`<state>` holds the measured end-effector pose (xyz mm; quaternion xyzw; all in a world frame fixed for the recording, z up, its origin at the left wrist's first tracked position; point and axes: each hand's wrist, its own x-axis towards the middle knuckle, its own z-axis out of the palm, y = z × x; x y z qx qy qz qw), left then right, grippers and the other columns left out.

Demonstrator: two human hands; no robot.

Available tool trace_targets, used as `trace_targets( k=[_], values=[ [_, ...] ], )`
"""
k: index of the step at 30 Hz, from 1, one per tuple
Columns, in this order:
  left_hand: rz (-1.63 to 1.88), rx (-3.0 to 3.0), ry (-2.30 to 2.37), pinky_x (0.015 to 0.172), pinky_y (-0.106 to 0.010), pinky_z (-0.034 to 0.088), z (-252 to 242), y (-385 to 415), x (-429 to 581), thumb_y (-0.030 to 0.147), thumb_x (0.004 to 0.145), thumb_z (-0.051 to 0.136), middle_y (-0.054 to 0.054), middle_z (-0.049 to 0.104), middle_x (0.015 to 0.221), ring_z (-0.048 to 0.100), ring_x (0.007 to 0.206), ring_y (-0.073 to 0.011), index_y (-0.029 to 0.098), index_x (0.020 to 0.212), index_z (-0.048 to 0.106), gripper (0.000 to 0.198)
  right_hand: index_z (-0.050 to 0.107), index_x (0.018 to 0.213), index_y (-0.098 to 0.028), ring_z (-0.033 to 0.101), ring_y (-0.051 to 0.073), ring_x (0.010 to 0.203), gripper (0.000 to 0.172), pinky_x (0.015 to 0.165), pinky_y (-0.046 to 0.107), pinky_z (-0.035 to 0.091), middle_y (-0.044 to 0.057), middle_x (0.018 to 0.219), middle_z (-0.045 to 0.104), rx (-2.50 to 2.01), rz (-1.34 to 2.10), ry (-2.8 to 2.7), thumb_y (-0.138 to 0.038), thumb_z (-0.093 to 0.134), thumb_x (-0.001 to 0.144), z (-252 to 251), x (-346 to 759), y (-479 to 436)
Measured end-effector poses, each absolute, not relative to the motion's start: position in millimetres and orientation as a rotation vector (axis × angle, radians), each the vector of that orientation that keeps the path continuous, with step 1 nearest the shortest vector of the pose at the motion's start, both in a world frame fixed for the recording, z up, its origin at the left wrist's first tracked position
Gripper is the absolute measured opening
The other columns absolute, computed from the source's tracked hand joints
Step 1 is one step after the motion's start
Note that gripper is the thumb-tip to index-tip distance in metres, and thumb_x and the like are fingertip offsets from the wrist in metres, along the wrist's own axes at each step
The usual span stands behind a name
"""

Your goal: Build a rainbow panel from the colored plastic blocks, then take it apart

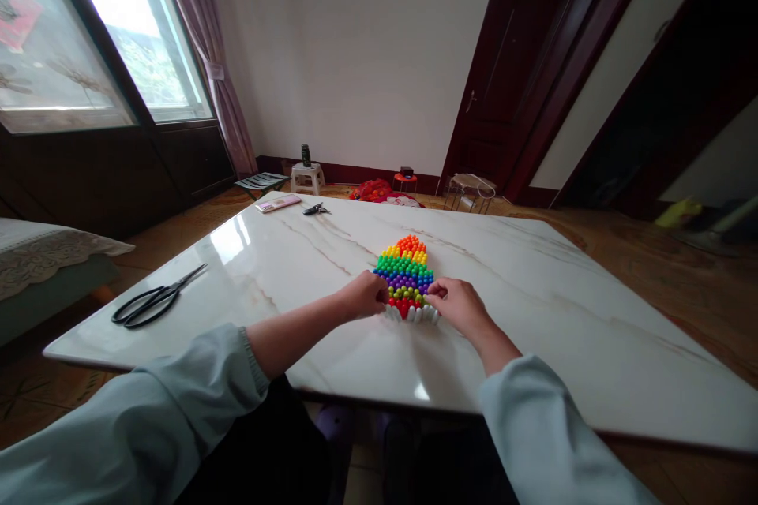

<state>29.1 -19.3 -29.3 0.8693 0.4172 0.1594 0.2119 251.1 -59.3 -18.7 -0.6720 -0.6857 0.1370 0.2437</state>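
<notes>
A piece of beadwork [406, 268] lies on the marble-patterned table, its bands running from orange and yellow through green, blue and purple to olive, red and white at the near edge. My left hand [364, 296] is closed at its left near corner, fingers curled against the beads. At the right near corner my right hand [455, 300] pinches with thumb and forefinger, touching the edge by the olive and white beads. What sits between the fingertips of either hand is too small to make out.
Black-handled scissors [157, 301] lie at the table's left. Toward the far edge are a pink phone [278, 203] and small dark pliers or snips [317, 209]. Beyond the table [533, 292] stand a white stool [307, 177], an orange stool [406, 180] and a wire-legged stool [470, 191].
</notes>
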Motion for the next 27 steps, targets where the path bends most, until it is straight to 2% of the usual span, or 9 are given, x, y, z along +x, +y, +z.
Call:
trace_targets(
  k=[8,16,18,22,25,27],
  values=[
    [0.422,2.451,1.303,0.053,-0.022,0.034,-44,-18,39,0.013,0.059,0.055,0.001,0.060,0.056,0.052,0.055,-0.0119,0.016,0.059,0.064,0.010,0.069,0.077,-0.022,0.063,0.014,0.065,0.010,0.060,0.022,0.043,0.000,0.076,0.071,-1.808,0.397,-1.867,-0.029,0.063,0.072,-17,253,-60],
    [0.361,2.482,1.419,0.053,-0.023,0.033,-50,-26,51,0.016,0.065,0.057,0.000,0.059,0.060,0.053,0.059,-0.0130,0.016,0.066,0.066,0.008,0.069,0.075,-0.022,0.062,0.014,0.063,0.010,0.059,0.023,0.043,0.001,0.074,0.070,-1.771,0.418,-1.853,-0.029,0.063,0.072,-23,253,-57],
    [0.385,2.511,1.440,0.055,-0.023,0.035,-47,-28,53,0.023,0.067,0.062,0.000,0.062,0.069,0.056,0.065,-0.0147,0.017,0.073,0.066,0.009,0.069,0.077,-0.022,0.063,0.014,0.064,0.011,0.060,0.023,0.044,0.001,0.075,0.070,-1.782,0.420,-1.824,-0.029,0.063,0.072,-25,256,-55],
    [0.585,2.521,1.549,0.064,-0.025,0.043,-28,-23,41,0.042,0.075,0.063,-0.003,0.063,0.095,0.061,0.079,-0.0174,0.022,0.096,0.064,0.030,0.068,0.088,-0.020,0.063,0.016,0.070,0.018,0.067,0.026,0.046,0.002,0.080,0.070,-1.833,0.322,-1.680,-0.031,0.063,0.074,-31,273,-52],
    [0.752,2.399,1.709,0.075,-0.029,0.048,-19,-14,13,0.046,0.083,0.054,-0.007,0.059,0.110,0.063,0.090,-0.0189,0.021,0.111,0.058,0.037,0.065,0.096,-0.016,0.064,0.018,0.076,0.028,0.073,0.029,0.048,0.006,0.086,0.069,-1.861,0.241,-1.579,-0.034,0.062,0.075,-39,289,-52],
    [0.756,2.362,1.753,0.085,-0.035,0.048,-25,-14,-7,0.047,0.080,0.058,-0.011,0.055,0.120,0.060,0.104,-0.0238,0.019,0.121,0.052,0.049,0.063,0.100,-0.014,0.065,0.020,0.080,0.034,0.075,0.031,0.049,0.010,0.091,0.068,-1.884,0.252,-1.562,-0.036,0.063,0.074,-50,293,-56]
  ],
)
